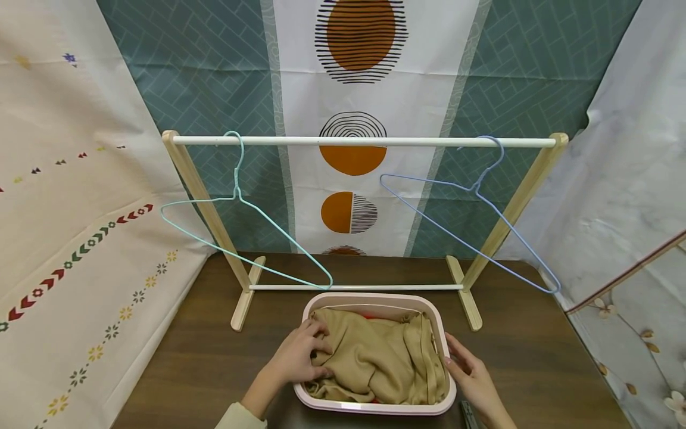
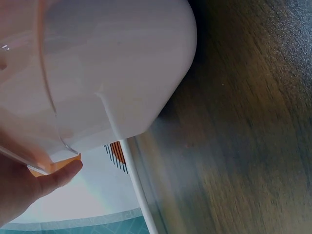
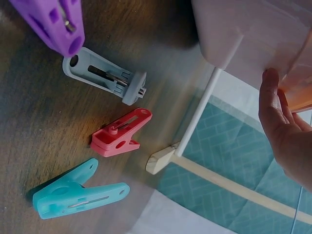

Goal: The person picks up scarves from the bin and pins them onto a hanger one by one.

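Observation:
A pale pink plastic basket [image 1: 375,409] stands on the dark wooden table, filled with a crumpled olive-tan cloth [image 1: 375,357]. Bits of red show at the cloth's edges. My left hand [image 1: 298,356] reaches over the left rim, its fingers loosely bent and spread with the fingertips on the cloth. On the other side, my right hand [image 1: 475,381] has its fingers against the basket's right wall near the rim. The right wrist view shows those fingers [image 3: 270,97] fairly straight along the outside of the wall. In the left wrist view the basket hides most of the left hand.
Behind the basket stands a wooden rack [image 1: 370,142] with a mint hanger [image 1: 238,173] and a blue hanger [image 1: 477,187]. Purple [image 3: 56,24], grey [image 3: 100,73], red [image 3: 122,131] and teal [image 3: 73,192] clothespins lie right of the basket.

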Available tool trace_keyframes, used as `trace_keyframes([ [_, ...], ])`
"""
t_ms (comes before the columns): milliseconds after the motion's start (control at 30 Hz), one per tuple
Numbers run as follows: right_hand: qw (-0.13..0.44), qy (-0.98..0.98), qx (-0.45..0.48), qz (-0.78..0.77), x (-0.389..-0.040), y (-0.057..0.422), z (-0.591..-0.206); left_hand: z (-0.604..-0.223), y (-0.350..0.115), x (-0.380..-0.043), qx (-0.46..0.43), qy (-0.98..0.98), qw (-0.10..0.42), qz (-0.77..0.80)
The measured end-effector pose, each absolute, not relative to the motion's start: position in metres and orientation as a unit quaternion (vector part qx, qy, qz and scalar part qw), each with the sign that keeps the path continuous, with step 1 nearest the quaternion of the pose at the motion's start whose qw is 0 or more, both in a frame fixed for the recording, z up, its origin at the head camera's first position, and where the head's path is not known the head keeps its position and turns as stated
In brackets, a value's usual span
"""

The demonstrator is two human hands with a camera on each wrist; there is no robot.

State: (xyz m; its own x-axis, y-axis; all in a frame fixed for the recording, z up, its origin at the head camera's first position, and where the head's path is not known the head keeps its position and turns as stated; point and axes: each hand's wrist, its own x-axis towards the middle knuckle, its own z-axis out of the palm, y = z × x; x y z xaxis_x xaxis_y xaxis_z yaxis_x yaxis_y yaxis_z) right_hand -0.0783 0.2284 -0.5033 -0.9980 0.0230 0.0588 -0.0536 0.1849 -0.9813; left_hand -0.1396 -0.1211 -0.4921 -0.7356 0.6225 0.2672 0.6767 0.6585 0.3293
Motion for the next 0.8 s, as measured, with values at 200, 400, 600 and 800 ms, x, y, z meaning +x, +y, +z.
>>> trace_keyframes([
  [200, 0.025, -0.770, -0.003, 0.637, -0.078, 0.228, -0.502, -0.491, -0.118, -0.140, -0.364, -0.908, 0.046, -0.203],
  [400, 0.033, -0.775, -0.010, 0.631, -0.077, 0.229, -0.501, -0.491, -0.114, -0.140, -0.362, -0.906, 0.049, -0.214],
  [600, 0.044, -0.776, 0.011, 0.630, -0.077, 0.229, -0.502, -0.497, -0.115, -0.142, -0.370, -0.880, 0.090, -0.283],
  [800, 0.040, -0.774, 0.010, 0.632, -0.077, 0.225, -0.501, -0.501, -0.118, -0.139, -0.362, -0.847, 0.185, -0.343],
])
